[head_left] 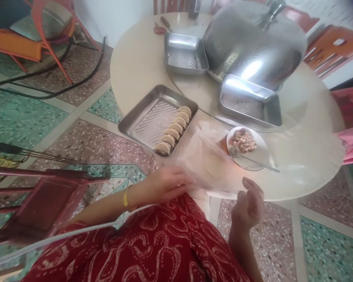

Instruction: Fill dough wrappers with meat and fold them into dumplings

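My left hand (170,184), with a yellow band at the wrist, is at the near table edge. Its fingers are closed on the near edge of a clear plastic bag (194,150), which seems to have pale, flat wrappers inside. My right hand (248,201) is raised just off the table edge, slightly blurred, fingers loosely bent and apart, nothing visible in it. Beyond it sits a white plate (261,150) with minced filling (243,140) and a spoon (259,161) lying across it. Several folded dumplings (176,128) line the right side of a metal tray (144,117).
Two more metal trays, one at the back (186,70) and one at the right (250,115), flank a large metal dome lid (253,43) on the round table (126,66). Scissors (159,29) lie at the far edge. A red chair (47,203) stands at left.
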A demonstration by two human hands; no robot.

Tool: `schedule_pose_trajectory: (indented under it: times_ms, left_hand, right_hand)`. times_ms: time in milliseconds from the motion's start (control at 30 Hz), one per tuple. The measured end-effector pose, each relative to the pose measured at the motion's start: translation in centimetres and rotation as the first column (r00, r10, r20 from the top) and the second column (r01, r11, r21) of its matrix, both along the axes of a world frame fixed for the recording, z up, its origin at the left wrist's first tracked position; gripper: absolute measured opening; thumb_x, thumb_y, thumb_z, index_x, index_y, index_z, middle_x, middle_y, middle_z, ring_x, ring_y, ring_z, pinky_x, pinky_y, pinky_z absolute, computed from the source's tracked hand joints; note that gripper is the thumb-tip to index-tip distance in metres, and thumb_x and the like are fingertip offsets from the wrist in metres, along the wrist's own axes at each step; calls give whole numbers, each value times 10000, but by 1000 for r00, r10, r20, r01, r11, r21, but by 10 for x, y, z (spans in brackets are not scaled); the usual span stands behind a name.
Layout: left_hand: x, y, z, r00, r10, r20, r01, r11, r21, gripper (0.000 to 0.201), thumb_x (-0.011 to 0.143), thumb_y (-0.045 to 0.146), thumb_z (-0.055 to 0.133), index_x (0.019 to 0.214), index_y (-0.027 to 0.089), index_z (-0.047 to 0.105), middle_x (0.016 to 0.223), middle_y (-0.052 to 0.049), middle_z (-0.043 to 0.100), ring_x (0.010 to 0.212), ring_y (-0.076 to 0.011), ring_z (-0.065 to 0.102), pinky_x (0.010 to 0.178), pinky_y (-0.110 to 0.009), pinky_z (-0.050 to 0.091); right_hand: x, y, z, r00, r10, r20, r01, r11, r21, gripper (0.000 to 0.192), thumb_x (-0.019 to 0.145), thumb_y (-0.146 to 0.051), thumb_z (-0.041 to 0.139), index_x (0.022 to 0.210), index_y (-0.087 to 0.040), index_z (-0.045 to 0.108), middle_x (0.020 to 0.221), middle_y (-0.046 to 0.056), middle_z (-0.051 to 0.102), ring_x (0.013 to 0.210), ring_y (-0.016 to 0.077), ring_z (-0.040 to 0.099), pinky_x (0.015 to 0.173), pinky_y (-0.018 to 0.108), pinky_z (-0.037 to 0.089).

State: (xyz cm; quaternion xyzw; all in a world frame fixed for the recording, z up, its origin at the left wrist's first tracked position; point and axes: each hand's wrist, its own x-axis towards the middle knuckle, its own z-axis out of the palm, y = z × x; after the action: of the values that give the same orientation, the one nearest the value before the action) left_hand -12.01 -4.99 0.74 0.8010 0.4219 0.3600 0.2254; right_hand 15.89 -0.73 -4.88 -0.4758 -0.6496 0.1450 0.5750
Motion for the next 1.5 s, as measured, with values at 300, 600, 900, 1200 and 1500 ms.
schedule_pose_trajectory:
  times_ms: [300, 600, 900, 1200, 1500]
  left_hand:
    - [-76, 47, -16, 698, 573, -429, -477, 819, 318, 294, 965, 346, 465, 1147, 263, 680, 1173, -108, 656, 1049, -261, 589, 851, -453, 493]
    - [-65, 73, -10, 640, 465, -611, -460, 870, 180, 331, 953, 325, 470, 1205, 275, 678, 1351, -142, 560, 1178, -333, 518, 916, -520, 434]
    - [-59, 106, 0, 581, 384, -718, -424, 895, 136, 382, 953, 313, 456, 1294, 264, 620, 1429, -170, 496, 1204, -366, 509, 921, -548, 440]
    - [-62, 133, 2, 573, 399, -716, -453, 882, 128, 410, 975, 358, 419, 1354, 291, 562, 1461, -136, 464, 1280, -350, 466, 1005, -548, 398]
    - [-15, 109, 24, 718, 381, -583, -285, 925, 252, 265, 956, 261, 469, 1129, 196, 659, 1250, -105, 628, 1128, -276, 557, 934, -435, 427]
  right_hand:
    - [17, -13, -14, 998, -62, -21, 64, 997, 52, 216, 857, -189, 603, 1053, -178, 693, 1065, 126, 686, 1014, 266, 668, 793, 459, 541]
    - [24, -20, -15, 993, -81, -88, 85, 996, 40, 205, 867, -223, 609, 1040, -177, 709, 1073, 123, 696, 1034, 269, 659, 858, 499, 520]
    - [28, -22, -18, 990, -72, -123, 80, 995, 58, 229, 868, -201, 611, 1072, -196, 716, 1092, 112, 693, 1050, 258, 651, 865, 458, 499]
    - [36, -23, -27, 989, -87, -120, 95, 993, 65, 226, 875, -206, 617, 1083, -189, 705, 1082, 113, 705, 1038, 261, 667, 815, 458, 540]
    - [35, -25, -29, 997, -74, 3, 74, 996, 41, 198, 906, -212, 587, 1070, -186, 695, 1057, 119, 706, 1020, 258, 670, 809, 464, 563]
